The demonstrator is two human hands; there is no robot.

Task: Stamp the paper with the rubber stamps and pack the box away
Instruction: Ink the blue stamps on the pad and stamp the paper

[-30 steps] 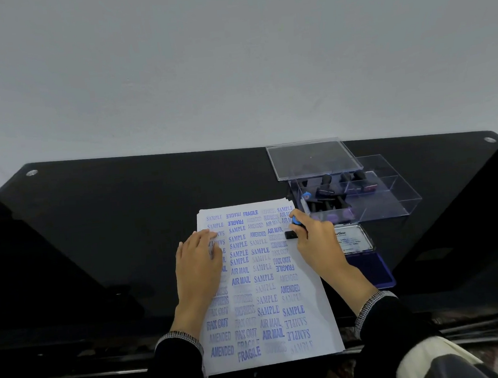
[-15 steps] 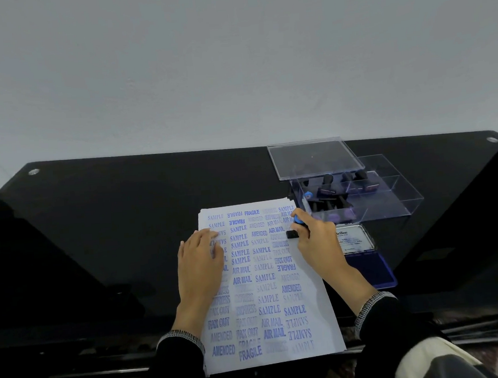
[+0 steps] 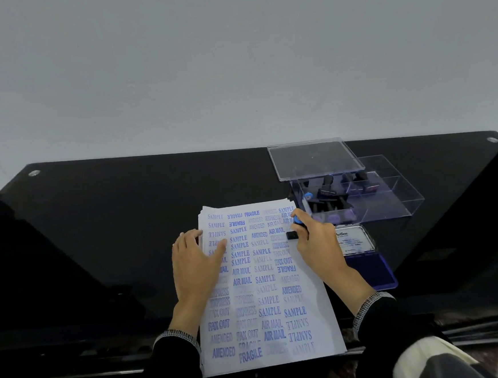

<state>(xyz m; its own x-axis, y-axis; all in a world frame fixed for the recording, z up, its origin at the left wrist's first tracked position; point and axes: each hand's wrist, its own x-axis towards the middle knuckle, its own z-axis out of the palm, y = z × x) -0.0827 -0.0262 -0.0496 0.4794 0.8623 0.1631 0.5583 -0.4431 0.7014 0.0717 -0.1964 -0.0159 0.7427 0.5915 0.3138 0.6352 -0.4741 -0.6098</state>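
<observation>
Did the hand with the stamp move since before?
No. The right hand stays pressing the stamp at the same spot beside the ink pad.

I see: stamped paper (image 3: pixel 267 288) on black table (image 3: pixel 124 216); left hand (image 3: pixel 195 263) flat on it; right hand (image 3: pixel 317 243) gripping stamp (image 3: pixel 294 230); clear box (image 3: pixel 361 198); ink pad (image 3: pixel 366 257) beside.

Black glossy table (image 3: pixel 125 228), round metal fittings at far corners. On it: stack of paper (image 3: pixel 267 291) at near edge w/ blue stamp prints (SAMPLE, FRAGILE, AIR MAIL etc.), near end overhanging. Just right of paper: open blue ink pad (image 3: pixel 366 257). Behind pad: clear plastic box (image 3: pixel 391 198) w/ stamps inside, its lid (image 3: pixel 314 158) propped over far-left part.
</observation>
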